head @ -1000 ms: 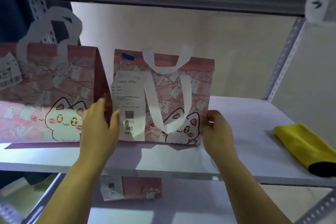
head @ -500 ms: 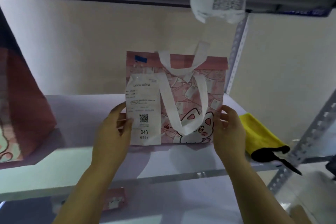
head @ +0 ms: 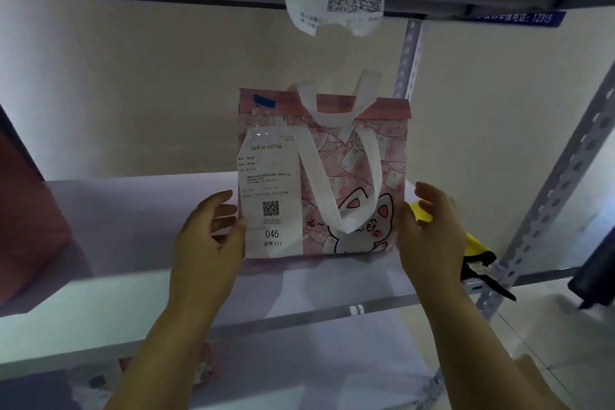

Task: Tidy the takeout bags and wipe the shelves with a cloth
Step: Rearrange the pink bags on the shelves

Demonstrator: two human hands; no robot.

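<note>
The pink bag (head: 382, 156) has slid right to centre frame, just beside the yellow cloth (head: 476, 245). Left hand (head: 208, 243) and right hand (head: 432, 233) flank it, fingers slackened, merely touching its edges — placed, I'd say.

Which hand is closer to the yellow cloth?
Right. The right hand is just beside the folded yellow cloth; the left hand is across the pink paper bag.

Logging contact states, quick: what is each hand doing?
Left hand: open, touching the takeout bag's left edge.
Right hand: open, against the bag's right edge.
</note>
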